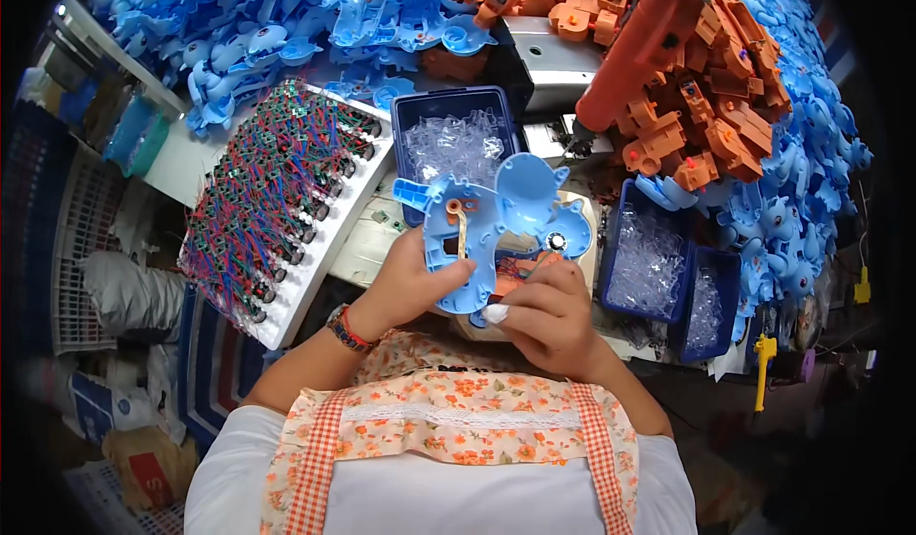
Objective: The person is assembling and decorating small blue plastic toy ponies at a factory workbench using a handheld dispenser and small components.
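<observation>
A light-blue plastic toy shell half (520, 191) is held up in front of me, its hollow inner side facing me. My left hand (412, 282) grips its left part, with the thumb pressed on the inner face. My right hand (553, 315) is at the lower right of the shell, fingers bent and pinched close to an orange plastic housing (516, 280) with thin wires. A white covering sits on one right fingertip. A round black-and-white part (556, 241) sits in the shell's right lobe. Whatever lies between my right fingers is hidden.
To the left, a white foam tray (291, 296) carries rows of wired circuit boards. Dark blue bins (448, 96) of clear plastic pieces stand behind and to the right. Piles of blue shells (363, 10) and orange housings (735, 129) rise beyond, under a red tool (634, 53).
</observation>
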Demonstrator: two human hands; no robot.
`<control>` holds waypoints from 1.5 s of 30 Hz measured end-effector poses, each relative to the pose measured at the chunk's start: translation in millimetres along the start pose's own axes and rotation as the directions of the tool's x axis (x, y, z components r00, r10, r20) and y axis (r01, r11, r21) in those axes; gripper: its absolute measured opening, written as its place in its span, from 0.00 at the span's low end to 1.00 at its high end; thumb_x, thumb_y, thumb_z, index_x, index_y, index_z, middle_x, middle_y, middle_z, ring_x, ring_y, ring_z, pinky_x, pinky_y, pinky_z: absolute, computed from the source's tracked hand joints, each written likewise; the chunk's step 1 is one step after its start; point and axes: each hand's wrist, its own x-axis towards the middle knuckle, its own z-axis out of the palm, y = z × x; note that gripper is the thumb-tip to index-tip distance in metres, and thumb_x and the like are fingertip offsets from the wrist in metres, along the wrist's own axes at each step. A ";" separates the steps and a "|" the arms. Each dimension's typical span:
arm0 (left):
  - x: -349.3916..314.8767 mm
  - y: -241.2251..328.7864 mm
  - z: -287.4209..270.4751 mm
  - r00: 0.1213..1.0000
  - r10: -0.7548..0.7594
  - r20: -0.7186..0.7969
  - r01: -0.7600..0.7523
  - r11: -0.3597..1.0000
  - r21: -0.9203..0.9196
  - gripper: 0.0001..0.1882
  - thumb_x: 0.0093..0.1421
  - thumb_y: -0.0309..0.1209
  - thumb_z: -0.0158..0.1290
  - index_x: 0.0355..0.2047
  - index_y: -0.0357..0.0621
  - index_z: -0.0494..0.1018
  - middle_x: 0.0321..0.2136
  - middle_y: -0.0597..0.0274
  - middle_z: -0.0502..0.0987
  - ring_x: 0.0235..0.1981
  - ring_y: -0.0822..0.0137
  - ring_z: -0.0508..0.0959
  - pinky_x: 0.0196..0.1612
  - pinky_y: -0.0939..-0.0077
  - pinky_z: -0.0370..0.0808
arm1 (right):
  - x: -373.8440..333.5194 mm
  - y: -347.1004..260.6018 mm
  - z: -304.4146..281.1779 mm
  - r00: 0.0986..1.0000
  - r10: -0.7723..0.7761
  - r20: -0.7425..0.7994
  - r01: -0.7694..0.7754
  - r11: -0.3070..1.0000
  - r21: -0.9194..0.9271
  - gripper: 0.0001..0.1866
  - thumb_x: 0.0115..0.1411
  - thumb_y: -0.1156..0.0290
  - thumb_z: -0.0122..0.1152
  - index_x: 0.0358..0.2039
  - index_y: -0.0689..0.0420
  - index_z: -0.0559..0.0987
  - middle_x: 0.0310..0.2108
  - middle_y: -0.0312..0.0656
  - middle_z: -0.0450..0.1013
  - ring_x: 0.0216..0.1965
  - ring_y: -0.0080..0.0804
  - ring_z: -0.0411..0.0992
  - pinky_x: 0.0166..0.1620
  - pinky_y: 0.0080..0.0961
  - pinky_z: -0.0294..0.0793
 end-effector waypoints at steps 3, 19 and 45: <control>-1.4 0.8 0.6 0.999 0.032 0.026 -0.036 0.985 0.168 0.18 0.56 0.29 0.56 0.45 0.32 0.73 0.36 0.59 0.80 0.37 0.75 0.78 0.41 0.74 0.77 | -1.1 -2.2 1.9 0.983 0.160 -0.085 -0.158 0.987 0.035 0.11 0.45 0.73 0.71 0.31 0.51 0.81 0.30 0.32 0.76 0.34 0.35 0.71 0.42 0.34 0.67; -11.4 14.9 15.8 0.944 0.314 0.103 -0.307 0.717 0.626 0.19 0.53 0.27 0.56 0.46 0.36 0.74 0.33 0.49 0.79 0.33 0.54 0.81 0.40 0.67 0.76 | 22.6 -24.7 11.3 0.912 0.328 -0.248 -0.384 0.894 -0.232 0.08 0.41 0.76 0.68 0.24 0.52 0.81 0.23 0.34 0.62 0.28 0.33 0.63 0.36 0.33 0.54; 8.7 68.7 29.2 0.799 0.528 0.287 -0.456 0.223 0.861 0.17 0.44 0.27 0.63 0.36 0.47 0.75 0.31 0.60 0.74 0.32 0.57 0.78 0.32 0.65 0.75 | 49.7 -7.4 -78.2 0.980 0.084 -0.181 -0.116 0.978 -0.175 0.21 0.44 0.70 0.73 0.42 0.56 0.80 0.39 0.42 0.75 0.39 0.40 0.73 0.42 0.34 0.68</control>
